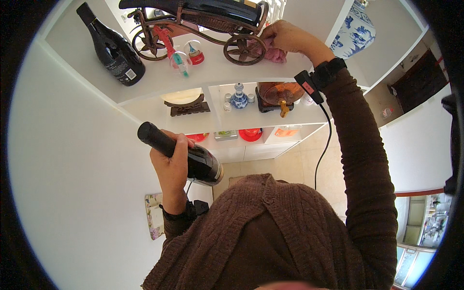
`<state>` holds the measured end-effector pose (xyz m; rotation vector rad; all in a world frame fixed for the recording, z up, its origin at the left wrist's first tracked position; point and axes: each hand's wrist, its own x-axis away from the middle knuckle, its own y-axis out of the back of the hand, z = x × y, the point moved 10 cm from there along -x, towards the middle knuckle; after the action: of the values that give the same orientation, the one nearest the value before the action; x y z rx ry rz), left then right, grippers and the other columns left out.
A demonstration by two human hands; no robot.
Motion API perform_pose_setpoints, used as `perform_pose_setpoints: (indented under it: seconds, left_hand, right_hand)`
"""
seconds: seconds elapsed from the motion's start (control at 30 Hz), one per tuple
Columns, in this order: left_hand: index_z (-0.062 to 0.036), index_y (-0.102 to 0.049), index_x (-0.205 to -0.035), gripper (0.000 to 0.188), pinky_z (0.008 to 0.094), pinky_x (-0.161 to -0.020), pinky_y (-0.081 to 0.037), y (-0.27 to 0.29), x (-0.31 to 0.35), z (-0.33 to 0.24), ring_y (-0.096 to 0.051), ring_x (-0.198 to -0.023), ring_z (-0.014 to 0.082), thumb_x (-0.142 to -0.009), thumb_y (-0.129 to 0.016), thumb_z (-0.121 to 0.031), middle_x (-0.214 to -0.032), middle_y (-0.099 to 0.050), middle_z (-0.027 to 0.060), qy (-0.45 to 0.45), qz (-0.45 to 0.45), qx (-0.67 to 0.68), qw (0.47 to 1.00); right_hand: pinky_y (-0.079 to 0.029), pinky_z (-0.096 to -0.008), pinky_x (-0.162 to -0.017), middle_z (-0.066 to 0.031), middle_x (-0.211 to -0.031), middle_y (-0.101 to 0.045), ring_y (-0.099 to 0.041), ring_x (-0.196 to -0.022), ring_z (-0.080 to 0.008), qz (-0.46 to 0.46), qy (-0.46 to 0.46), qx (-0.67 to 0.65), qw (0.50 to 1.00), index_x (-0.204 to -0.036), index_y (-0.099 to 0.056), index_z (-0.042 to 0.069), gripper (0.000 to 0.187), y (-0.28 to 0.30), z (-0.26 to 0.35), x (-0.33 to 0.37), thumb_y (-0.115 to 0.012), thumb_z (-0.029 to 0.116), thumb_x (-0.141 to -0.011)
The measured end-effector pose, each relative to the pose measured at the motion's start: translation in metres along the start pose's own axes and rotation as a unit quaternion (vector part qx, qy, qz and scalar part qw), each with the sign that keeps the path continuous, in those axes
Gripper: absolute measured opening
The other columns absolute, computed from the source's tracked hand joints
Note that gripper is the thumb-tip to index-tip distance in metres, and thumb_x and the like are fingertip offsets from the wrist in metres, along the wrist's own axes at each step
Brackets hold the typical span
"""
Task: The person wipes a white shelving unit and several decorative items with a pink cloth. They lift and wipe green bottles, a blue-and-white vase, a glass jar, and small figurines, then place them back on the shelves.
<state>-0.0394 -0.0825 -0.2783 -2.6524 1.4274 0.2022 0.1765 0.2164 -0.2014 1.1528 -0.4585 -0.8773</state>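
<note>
My left hand (171, 166) is wrapped round the neck of a dark wine bottle (203, 165), held tilted in front of the shelves. Up on the top shelf, my right hand (288, 37) is closed over a pink cloth (275, 54), beside the wheel of a bronze-coloured tricycle-shaped bottle holder (245, 49). A dark bottle (220, 12) lies in that holder. Another dark wine bottle (113, 50) stands at the shelf's left end. Between it and the holder's right wheel are a pink-and-teal plastic item (178, 59) and a small red-and-clear container (195, 54).
Below, a blue-and-white decanter with small cups (239, 99) and an amber glass vessel with a tap (280, 94) occupy the middle shelf. Red dishes (250, 135) sit lower. A blue-and-white porcelain jar (354, 33) is at right. A black cable (328, 140) hangs from my right wrist.
</note>
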Motion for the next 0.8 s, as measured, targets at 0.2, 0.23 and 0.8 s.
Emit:
perform_pose_setpoints:
  seconds: [0.2,0.23,0.8]
  left_hand:
    - [-0.0011,-0.056,-0.081,0.009,0.0297,-0.070,-0.051,0.004,-0.005,0.003,-0.062,-0.071,0.0142,-0.089,-0.059,-0.002,-0.074,-0.063,0.0066,-0.010,0.001,0.004,1.000]
    - [-0.0012,-0.056,-0.080,0.009,0.0295,-0.070,-0.051,0.007,-0.006,0.003,-0.062,-0.071,0.0139,-0.089,-0.059,-0.002,-0.074,-0.064,0.0064,-0.018,-0.002,0.007,1.000]
    - [-0.0009,-0.057,-0.083,0.008,0.0296,-0.069,-0.051,0.039,-0.007,0.031,-0.062,-0.070,0.0144,-0.090,-0.062,-0.003,-0.075,-0.065,0.0073,0.008,-0.040,0.002,0.999]
  right_hand:
    - [-0.053,-0.0342,-0.079,-0.0194,-0.098,-0.072,-0.067,-0.084,-0.0284,-0.009,-0.043,-0.029,0.999,-0.118,-0.069,0.002,0.043,-0.001,0.004,0.010,-0.050,-0.007,-0.080]
    - [-0.053,-0.0342,-0.079,-0.0193,-0.099,-0.072,-0.067,-0.085,-0.0287,0.002,-0.070,-0.029,0.997,-0.120,-0.068,0.002,0.046,-0.004,0.002,0.010,-0.049,-0.008,-0.080]
    - [-0.056,-0.0445,-0.067,-0.0244,-0.076,-0.068,-0.070,-0.072,-0.0385,-0.135,-0.130,0.088,0.978,-0.088,-0.071,-0.005,0.017,0.017,-0.016,0.025,-0.063,0.009,-0.085]
